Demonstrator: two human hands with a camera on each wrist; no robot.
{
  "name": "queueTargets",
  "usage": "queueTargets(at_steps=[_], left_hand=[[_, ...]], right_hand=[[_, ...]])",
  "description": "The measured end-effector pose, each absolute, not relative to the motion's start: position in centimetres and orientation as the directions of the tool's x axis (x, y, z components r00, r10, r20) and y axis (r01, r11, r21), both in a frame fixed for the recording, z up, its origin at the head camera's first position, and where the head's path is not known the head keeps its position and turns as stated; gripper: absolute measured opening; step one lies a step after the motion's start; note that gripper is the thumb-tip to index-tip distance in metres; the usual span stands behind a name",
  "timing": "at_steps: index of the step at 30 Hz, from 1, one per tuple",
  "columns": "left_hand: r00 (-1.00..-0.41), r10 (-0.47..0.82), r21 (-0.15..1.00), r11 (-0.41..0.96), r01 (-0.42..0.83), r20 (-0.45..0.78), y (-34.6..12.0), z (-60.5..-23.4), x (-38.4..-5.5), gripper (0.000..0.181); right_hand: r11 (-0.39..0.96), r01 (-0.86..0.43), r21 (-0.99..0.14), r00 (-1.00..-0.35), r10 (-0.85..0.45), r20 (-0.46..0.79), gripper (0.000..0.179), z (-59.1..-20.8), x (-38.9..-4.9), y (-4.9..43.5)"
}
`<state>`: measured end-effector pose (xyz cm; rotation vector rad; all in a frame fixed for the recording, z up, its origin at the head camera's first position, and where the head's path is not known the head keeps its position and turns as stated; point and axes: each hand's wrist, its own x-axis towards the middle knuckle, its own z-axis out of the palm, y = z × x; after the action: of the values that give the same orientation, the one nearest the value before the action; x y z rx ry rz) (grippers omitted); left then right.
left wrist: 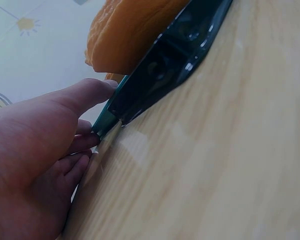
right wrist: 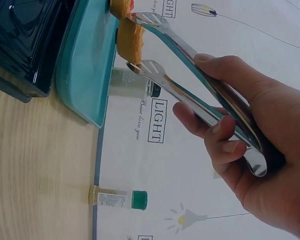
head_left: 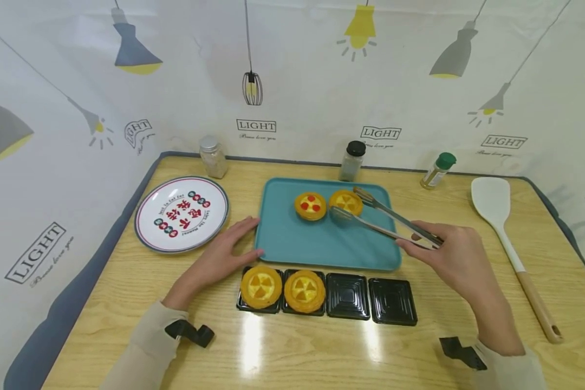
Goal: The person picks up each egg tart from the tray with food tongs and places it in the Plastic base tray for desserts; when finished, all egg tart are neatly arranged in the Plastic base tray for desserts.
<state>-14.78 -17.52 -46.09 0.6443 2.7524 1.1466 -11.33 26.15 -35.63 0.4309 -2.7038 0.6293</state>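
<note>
My right hand (head_left: 455,254) grips a pair of metal tongs (head_left: 387,216). Their two tips are spread on either side of an egg tart (head_left: 347,202) with a yellow top, at the back of a teal tray (head_left: 317,244). Beside it on the tray sits a tart with red spots (head_left: 310,206). In the right wrist view, the tongs (right wrist: 190,97) straddle the tart (right wrist: 130,41). At the tray's left edge, my left hand (head_left: 224,252) touches the rim with extended thumb and fingers; in the left wrist view the hand (left wrist: 45,140) partly hides that rim.
Black square plastic trays (head_left: 392,301) line the front of the teal tray; the left two hold yellow-topped tarts (head_left: 304,291). A printed plate (head_left: 182,214) lies left, a white spatula (head_left: 507,227) right. Behind stand a silver-capped jar (head_left: 213,157), black-capped jar (head_left: 352,161) and green-capped bottle (head_left: 437,170).
</note>
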Motion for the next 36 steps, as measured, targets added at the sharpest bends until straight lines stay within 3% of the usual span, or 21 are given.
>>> queueTargets(at_steps=[8, 21, 29, 36], left_hand=[[-0.91, 0.41, 0.693, 0.637, 0.339, 0.068, -17.4, -46.2, -14.9, 0.075], [-0.911, 0.41, 0.699, 0.637, 0.324, 0.048, -17.4, -46.1, -14.9, 0.075], [-0.912, 0.407, 0.699, 0.635, 0.328, 0.058, -17.5, -46.2, -15.0, 0.075], [-0.91, 0.41, 0.702, 0.632, 0.329, 0.057, -17.5, -46.2, -14.9, 0.075]], right_hand=[[0.804, -0.407, -0.433, -0.882, -0.222, 0.415, 0.039, -34.6, -8.6, 27.8], [0.711, -0.502, -0.493, -0.863, -0.38, 0.332, 0.056, -34.9, -2.7, 31.3], [0.687, -0.577, -0.442, -0.816, -0.454, 0.359, 0.061, -35.7, -1.7, 31.5], [0.666, -0.544, -0.511, -0.839, -0.443, 0.316, 0.061, -36.4, -1.2, 31.3]])
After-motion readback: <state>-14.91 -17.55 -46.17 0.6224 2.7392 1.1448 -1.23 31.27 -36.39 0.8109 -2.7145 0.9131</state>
